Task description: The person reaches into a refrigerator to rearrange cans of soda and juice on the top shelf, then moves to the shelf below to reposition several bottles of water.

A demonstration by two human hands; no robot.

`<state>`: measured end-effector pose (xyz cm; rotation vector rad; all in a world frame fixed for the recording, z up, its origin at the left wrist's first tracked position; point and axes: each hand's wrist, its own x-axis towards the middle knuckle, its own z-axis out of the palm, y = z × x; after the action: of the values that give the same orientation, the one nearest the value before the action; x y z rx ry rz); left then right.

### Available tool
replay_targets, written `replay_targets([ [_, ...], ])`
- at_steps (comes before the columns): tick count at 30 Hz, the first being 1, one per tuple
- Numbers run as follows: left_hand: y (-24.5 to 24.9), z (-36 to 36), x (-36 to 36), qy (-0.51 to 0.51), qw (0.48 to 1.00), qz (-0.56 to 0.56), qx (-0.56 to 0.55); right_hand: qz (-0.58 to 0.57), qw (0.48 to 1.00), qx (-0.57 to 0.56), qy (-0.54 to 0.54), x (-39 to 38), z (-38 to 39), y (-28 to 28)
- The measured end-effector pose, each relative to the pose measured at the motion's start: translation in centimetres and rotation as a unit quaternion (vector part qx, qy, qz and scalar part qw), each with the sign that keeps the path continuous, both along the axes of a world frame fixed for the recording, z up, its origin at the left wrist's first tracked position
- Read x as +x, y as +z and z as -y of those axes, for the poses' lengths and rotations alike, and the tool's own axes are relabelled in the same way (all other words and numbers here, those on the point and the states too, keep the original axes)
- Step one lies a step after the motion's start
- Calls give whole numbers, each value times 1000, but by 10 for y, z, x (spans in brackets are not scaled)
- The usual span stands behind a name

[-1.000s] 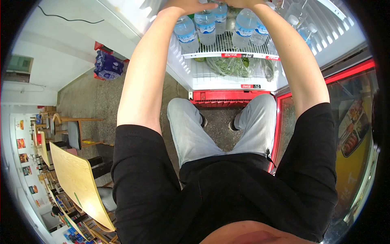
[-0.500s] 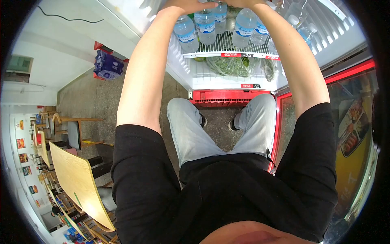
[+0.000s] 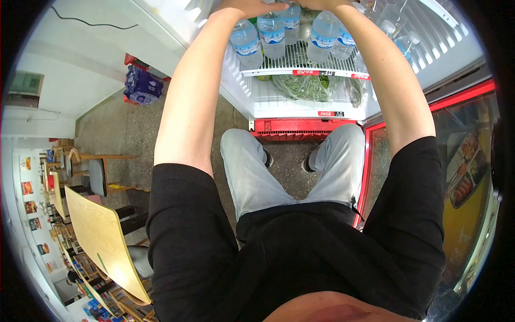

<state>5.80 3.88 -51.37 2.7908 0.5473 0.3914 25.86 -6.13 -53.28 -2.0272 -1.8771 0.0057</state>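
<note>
My left hand [image 3: 248, 7] is at the top edge of the view, its thumb pointing right above the water bottles; the other fingers are cut off. My right hand [image 3: 321, 5] is also at the top edge, its thumb side turned toward the left hand, fingers mostly out of frame. Whether either hand holds something cannot be seen. Below them, on a wire shelf [image 3: 292, 65] in an open fridge, stand clear water bottles with blue labels: one bottle [image 3: 245, 44] at the left, another bottle [image 3: 271, 37] beside it, and a further bottle [image 3: 323, 38] nearer my right hand.
Bagged leafy greens [image 3: 303, 88] lie on the fridge's bottom level. More bottles [image 3: 406, 40] lie at the right side. The glass door [image 3: 456, 177] with a red frame stands open on my right. A purple wrapped pack [image 3: 142, 86] and a wooden table [image 3: 104, 236] are to the left.
</note>
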Motion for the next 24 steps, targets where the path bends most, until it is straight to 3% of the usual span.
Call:
replay_targets([
  [24,-3,-3,2,19,1000,-22,10,-11,1000,-1,12,-2,3,3],
])
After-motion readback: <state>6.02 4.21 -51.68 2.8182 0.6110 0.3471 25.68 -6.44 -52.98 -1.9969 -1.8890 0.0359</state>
